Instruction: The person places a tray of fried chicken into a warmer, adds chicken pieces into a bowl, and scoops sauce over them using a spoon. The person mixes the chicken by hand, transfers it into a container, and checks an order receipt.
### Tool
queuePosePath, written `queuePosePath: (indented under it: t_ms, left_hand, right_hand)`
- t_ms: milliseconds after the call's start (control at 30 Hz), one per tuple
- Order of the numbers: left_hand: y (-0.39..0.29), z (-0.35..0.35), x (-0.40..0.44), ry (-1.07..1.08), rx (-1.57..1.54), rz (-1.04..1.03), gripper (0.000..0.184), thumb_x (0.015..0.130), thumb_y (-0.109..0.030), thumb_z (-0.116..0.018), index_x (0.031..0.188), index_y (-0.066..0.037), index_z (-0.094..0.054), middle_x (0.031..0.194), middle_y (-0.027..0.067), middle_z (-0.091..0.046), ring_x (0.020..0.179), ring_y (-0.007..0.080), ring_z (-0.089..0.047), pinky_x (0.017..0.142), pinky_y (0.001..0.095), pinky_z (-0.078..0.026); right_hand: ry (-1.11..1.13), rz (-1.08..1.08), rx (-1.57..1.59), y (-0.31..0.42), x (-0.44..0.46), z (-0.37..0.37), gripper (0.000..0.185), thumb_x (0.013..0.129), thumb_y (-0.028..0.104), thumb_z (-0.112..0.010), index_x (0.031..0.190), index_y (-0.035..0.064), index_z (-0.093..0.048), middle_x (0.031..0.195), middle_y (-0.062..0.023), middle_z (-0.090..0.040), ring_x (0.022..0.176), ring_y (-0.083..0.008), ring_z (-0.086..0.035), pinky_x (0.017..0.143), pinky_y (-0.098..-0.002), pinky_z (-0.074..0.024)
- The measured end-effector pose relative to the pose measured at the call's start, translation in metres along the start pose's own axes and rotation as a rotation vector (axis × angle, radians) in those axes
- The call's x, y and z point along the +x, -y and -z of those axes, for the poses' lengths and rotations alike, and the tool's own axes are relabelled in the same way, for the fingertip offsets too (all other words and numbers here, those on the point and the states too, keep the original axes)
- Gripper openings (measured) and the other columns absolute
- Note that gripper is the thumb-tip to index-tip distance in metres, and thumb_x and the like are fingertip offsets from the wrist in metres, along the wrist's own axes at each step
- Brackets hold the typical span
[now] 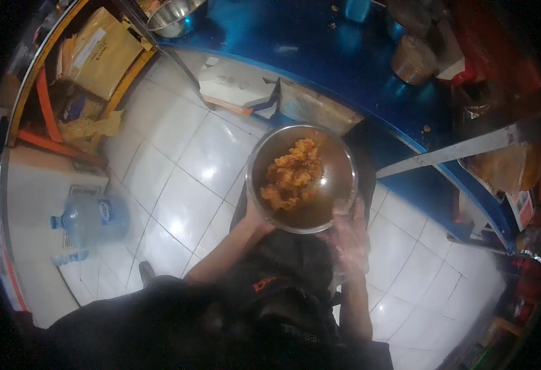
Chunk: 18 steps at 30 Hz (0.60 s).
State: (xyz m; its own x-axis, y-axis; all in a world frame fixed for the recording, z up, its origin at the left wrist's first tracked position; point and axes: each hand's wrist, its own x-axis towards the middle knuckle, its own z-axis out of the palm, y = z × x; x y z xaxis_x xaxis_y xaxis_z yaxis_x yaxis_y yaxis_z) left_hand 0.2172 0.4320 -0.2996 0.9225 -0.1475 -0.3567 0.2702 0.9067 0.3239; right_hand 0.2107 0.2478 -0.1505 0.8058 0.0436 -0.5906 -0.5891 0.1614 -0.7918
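Note:
A round metal mixing bowl (338, 148) is held in front of my body, over my lap. Inside it lies a heap of golden-brown fried food pieces (295, 172), coated and lumpy, towards the left of the bowl. My left hand (258, 217) grips the bowl's lower left side, its fingers mostly hidden beneath. On the lower right rim, my right hand (349, 237) is closed around the edge and wears a clear plastic glove.
A blue table (270, 46) runs across the front, with another metal bowl (175, 15) at its left and a round container (414, 60) at the right. Shelves with a cardboard box (101, 55) and a large water bottle (95, 219) are at left. A grey metal bar (449, 151) slants at right.

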Motion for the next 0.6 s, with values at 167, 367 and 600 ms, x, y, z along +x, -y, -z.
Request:
queuePosePath:
  t_ms: [167,367,600]
  left_hand:
    - [0.005,0.021,0.003,-0.016,0.117,-0.031,0.063,0.102,-0.056,-0.034,0.145,-0.010,-0.041,0.142,0.0123,-0.048,0.129,0.0302,-0.049,0.107,0.0521,-0.044]
    - [0.015,0.018,-0.009,-0.015,0.155,0.034,0.063,0.102,-0.055,-0.034,0.144,-0.010,-0.042,0.141,0.0123,-0.048,0.129,0.0301,-0.049,0.106,0.0517,-0.044]
    - [0.032,0.015,-0.015,-0.013,0.156,0.097,0.062,0.102,-0.055,-0.035,0.143,-0.009,-0.043,0.140,0.0123,-0.049,0.128,0.0300,-0.050,0.106,0.0513,-0.044]
  right_hand:
    - [-0.060,0.721,-0.514,-0.005,0.008,0.026,0.075,0.093,0.037,-0.068,0.148,-0.0004,-0.034,0.139,-0.0236,-0.049,0.123,-0.0353,-0.056,0.099,-0.0457,-0.0517]
    - [0.232,0.228,-1.300,0.058,0.002,-0.005,0.093,0.087,0.052,-0.067,0.150,-0.0044,-0.028,0.128,-0.0344,-0.056,0.124,-0.0454,-0.054,0.108,-0.0491,-0.0441]
    - [0.400,0.562,-1.292,0.025,0.028,-0.006,0.078,0.075,0.037,-0.082,0.141,0.0137,-0.046,0.143,-0.0219,-0.049,0.128,-0.0399,-0.051,0.113,-0.0442,-0.0386]
